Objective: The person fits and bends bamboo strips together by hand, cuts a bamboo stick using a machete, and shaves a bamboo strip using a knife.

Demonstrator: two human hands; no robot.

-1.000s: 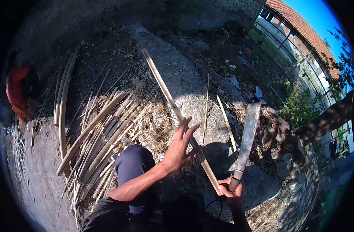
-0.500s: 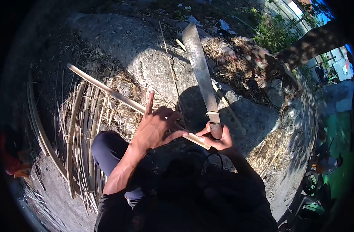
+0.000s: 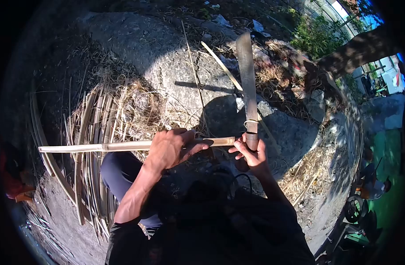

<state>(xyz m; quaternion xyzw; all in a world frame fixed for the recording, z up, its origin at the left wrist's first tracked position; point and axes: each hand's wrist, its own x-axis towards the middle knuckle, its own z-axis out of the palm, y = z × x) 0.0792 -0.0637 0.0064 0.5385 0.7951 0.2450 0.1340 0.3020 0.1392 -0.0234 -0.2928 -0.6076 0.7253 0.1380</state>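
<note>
A long split bamboo strip (image 3: 92,148) lies nearly level across the view, its far end out to the left. My left hand (image 3: 169,150) is wrapped over the strip near its right part, the thumb along its lower side. The strip's right end meets the fingers of my right hand (image 3: 252,154). That hand is closed round the handle of a machete (image 3: 247,77), whose broad metal blade points up and away, with a pale ring near its base.
Many bamboo strips (image 3: 98,176) lie piled at the left. A concrete slab (image 3: 176,75) with dry shavings is ahead, a thin strip (image 3: 222,66) on it. A tree trunk (image 3: 361,53) leans at the right. People show at the left and right edges.
The view has turned to the right and down. The bamboo strip has swung from steeply slanted to nearly level. My left hand's raised fingers have closed over it. The machete blade now stands almost upright.
</note>
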